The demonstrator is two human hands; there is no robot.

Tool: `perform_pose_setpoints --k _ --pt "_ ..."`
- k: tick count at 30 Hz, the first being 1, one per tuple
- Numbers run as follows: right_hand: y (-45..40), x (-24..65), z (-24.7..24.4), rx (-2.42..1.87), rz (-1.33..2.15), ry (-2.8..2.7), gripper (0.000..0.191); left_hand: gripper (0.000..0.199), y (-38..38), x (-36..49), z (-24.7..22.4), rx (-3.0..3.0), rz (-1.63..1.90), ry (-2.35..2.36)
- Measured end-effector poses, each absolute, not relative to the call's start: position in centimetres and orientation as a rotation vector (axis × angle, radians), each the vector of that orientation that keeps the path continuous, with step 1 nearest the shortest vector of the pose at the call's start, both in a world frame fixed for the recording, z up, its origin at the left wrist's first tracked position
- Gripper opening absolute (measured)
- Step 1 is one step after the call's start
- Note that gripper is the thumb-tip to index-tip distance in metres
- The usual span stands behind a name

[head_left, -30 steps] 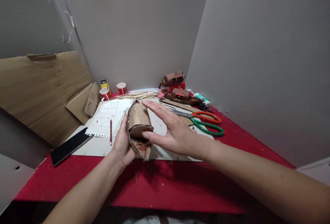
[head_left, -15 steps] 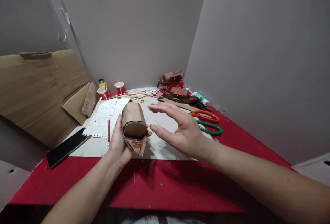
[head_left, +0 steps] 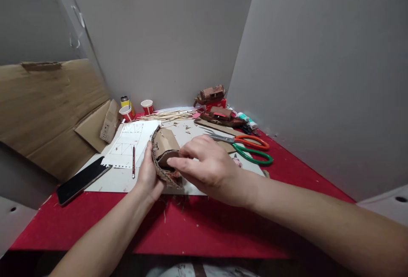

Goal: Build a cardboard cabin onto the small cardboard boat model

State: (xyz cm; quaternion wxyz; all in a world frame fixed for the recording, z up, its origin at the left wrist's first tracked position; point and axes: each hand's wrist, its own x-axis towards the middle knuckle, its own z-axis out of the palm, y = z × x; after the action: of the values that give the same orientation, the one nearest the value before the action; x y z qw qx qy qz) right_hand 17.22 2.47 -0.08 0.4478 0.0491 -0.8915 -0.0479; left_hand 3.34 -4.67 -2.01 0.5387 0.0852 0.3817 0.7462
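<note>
A small cardboard boat model (head_left: pixel 166 141) with a rounded cabin rests in my left hand (head_left: pixel 148 176), whose thumb lies along its left side. Its pointed end faces me and shows reddish inside. My right hand (head_left: pixel 178 158) reaches in from the right, thumb against the cabin's front piece and the curled fingers at the cabin's right edge. Beneath is a white board (head_left: pixel 119 183) on the red tabletop. Scissors with orange and green handles (head_left: pixel 253 158) lie to the right of my right hand.
At left are a phone (head_left: pixel 83 180), a sheet with drawings (head_left: pixel 123 153), a pencil (head_left: pixel 134 162) and cardboard (head_left: pixel 44 111). Toward the back stand paper cups (head_left: pixel 147 107), thin sticks (head_left: pixel 172 116) and two brown boat models (head_left: pixel 219 115). Grey panels rise behind and at the right.
My right hand has moved left onto the cabin and its fingers have closed in. The boat model has tilted in my left hand. The scissors' blades now show.
</note>
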Motion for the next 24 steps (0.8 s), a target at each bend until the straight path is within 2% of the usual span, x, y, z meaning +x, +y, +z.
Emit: perform_pose_setpoints --k 9,24 --pt "2.1 16.4 0.4 0.183 -0.517 -2.344 0.029 0.043 -4.3 3.4 -3.5 0.24 1.836 0.966" --pt "2.0 16.0 0.8 0.201 -0.577 -2.388 0.031 0.042 -4.2 3.6 -4.4 0.295 1.826 1.051"
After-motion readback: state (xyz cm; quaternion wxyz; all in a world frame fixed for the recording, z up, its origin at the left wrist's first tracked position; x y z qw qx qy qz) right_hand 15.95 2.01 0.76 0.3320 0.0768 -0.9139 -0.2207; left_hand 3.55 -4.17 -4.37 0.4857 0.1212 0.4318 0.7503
